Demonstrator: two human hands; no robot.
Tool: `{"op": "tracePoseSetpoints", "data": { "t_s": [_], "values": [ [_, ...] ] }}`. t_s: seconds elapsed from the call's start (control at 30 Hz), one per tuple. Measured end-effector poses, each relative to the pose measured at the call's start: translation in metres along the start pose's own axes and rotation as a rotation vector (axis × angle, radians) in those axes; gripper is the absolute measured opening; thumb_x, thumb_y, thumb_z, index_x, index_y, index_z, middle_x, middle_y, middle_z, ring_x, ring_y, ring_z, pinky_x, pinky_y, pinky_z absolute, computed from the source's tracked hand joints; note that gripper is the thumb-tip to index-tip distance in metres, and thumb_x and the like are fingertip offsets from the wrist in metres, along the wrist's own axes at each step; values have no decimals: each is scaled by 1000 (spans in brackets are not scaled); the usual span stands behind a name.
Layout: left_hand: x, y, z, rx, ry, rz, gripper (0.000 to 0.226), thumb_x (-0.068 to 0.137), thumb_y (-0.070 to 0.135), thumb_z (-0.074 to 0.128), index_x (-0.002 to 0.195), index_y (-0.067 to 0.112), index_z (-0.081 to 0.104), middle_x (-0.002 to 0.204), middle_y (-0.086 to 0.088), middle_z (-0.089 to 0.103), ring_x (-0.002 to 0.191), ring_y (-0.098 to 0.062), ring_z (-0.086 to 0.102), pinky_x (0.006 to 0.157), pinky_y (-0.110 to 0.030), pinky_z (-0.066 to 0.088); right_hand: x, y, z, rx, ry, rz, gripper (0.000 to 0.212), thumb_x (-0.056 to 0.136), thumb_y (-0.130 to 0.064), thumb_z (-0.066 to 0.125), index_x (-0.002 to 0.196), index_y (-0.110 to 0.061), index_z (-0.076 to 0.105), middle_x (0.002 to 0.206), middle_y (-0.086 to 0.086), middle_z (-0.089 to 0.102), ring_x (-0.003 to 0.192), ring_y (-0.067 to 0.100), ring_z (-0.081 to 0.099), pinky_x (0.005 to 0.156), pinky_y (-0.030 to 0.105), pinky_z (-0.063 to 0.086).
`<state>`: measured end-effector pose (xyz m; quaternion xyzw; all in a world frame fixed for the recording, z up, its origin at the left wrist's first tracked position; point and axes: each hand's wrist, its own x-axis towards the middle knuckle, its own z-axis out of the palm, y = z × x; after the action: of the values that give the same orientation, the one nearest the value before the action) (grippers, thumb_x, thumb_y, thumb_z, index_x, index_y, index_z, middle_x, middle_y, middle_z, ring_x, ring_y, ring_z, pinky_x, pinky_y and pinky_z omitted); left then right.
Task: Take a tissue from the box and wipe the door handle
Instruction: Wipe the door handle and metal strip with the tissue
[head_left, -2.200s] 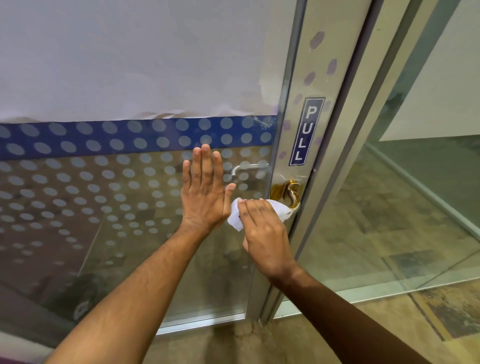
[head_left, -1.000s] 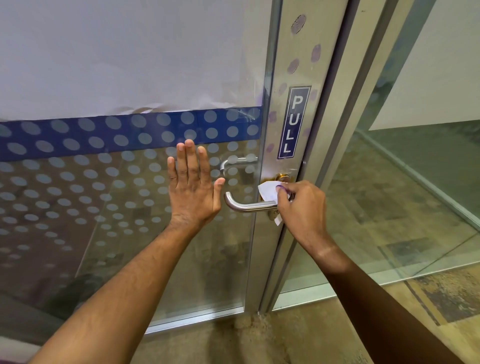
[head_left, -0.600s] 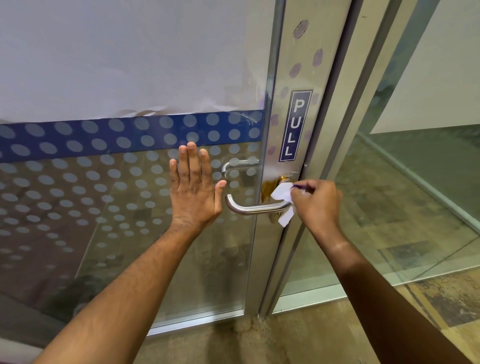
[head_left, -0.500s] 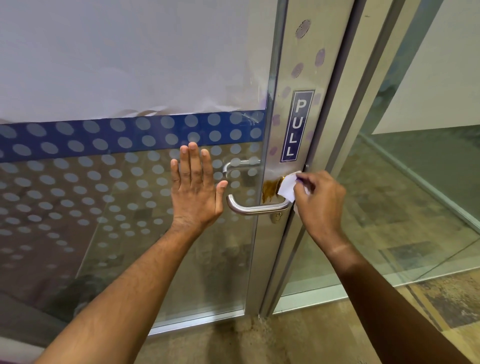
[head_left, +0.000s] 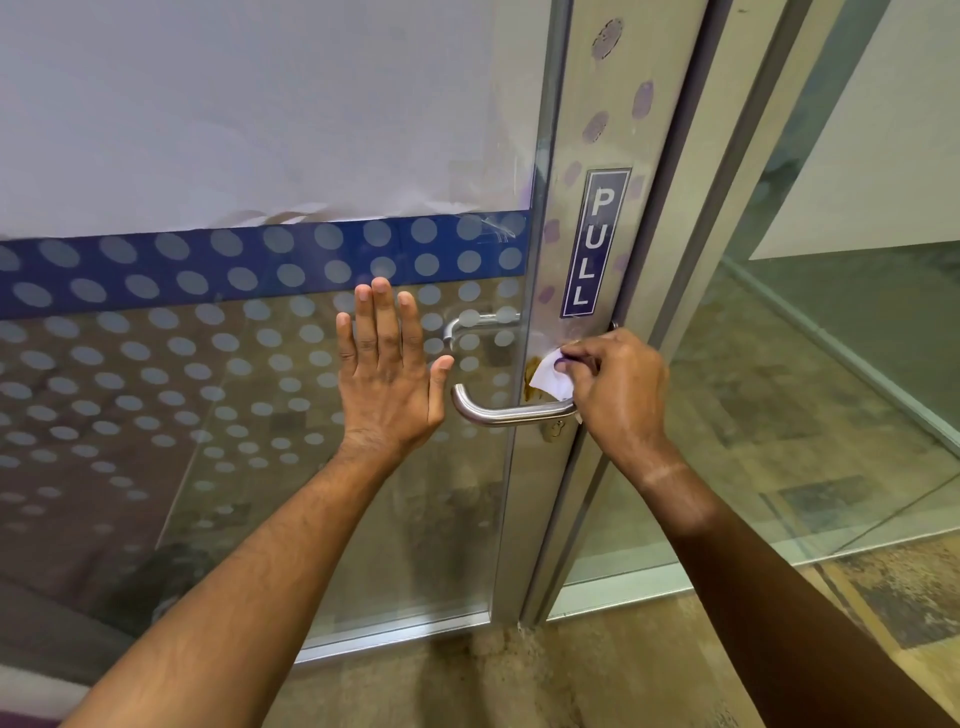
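A glass door panel (head_left: 260, 415) fills the space to the left of the grip. Its upper part is covered with a frosted white film (head_left: 234, 104), and the lower edge of this film looks torn. Below the film runs a blue band (head_left: 156, 265) with pale dots, and more pale dots continue on the clear glass under it. Directly above the grip, on the metal door frame (head_left: 535, 493), a dark blue sign (head_left: 592, 244) reads "PULL" from top to bottom. Faded purple round marks (head_left: 595, 127) are on the frame higher up. To the right of the grip stands a fixed glass wall (head_left: 831, 389). Below the grip lies a brownish floor (head_left: 519, 675).
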<state>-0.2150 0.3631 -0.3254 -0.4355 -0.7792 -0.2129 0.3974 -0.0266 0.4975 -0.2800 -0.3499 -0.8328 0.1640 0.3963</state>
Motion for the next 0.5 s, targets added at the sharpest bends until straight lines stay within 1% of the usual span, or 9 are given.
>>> {"op": "tracePoseSetpoints", "data": {
  "t_s": [0.07,0.1,0.17,0.2,0.23,0.3,0.33,0.4,0.5],
  "values": [
    [0,0,0,-3,3,3,93,98,49,37,150,12,-30,155,-6,-44,147,-23,-34,120,-40,-22,-1,4,2,70,18,72,16,79,-9,76,93,-16,78,89,1,73,77,12,66,74,12,44],
    [-1,1,1,0,4,3,92,98,48,37,150,12,-30,155,-6,-44,147,-23,-34,120,-40,-22,-2,5,3,114,33,115,16,79,-6,75,92,-15,78,90,0,74,76,9,66,73,7,43],
    [0,1,1,4,8,-2,93,98,48,37,150,12,-30,155,-6,-44,146,-23,-35,120,-40,-22,-3,8,5,190,63,202,15,78,-3,74,88,-13,78,89,-3,75,74,5,64,69,-4,38],
    [1,1,0,0,8,-5,93,97,48,37,150,12,-31,155,-6,-44,146,-23,-35,120,-40,-22,-4,9,6,222,72,256,13,77,-4,75,87,-13,78,86,-4,75,72,4,64,67,-3,38],
    [1,2,1,-3,9,-6,94,97,48,38,150,12,-31,155,-5,-44,146,-23,-35,120,-40,-22,-4,10,7,254,78,314,11,77,-7,75,86,-13,78,81,-4,74,71,6,66,66,2,43],
    [1,2,1,-5,10,-7,95,97,48,39,150,12,-31,154,-5,-44,146,-22,-35,120,-40,-22,-6,10,8,295,86,399,10,78,-9,75,87,-13,77,76,-4,72,71,11,68,69,20,53],
    [1,1,0,-5,7,-8,95,97,48,39,149,12,-31,154,-5,-44,146,-22,-35,120,-40,-22,-7,9,9,302,87,415,11,79,-9,74,88,-13,77,75,-3,72,72,12,69,70,25,55],
    [0,1,0,0,-4,-14,95,97,48,39,149,12,-32,154,-5,-45,146,-22,-36,120,-40,-23,-8,7,10,301,93,413,13,80,-7,71,91,-12,77,74,-4,70,73,13,69,70,24,54],
    [0,2,-2,5,-21,-16,96,97,49,39,148,13,-33,153,-5,-46,145,-22,-37,119,-40,-24,-12,2,10,246,126,301,18,84,-4,67,98,-10,77,84,-1,73,77,10,66,71,12,44]
  ]
}}
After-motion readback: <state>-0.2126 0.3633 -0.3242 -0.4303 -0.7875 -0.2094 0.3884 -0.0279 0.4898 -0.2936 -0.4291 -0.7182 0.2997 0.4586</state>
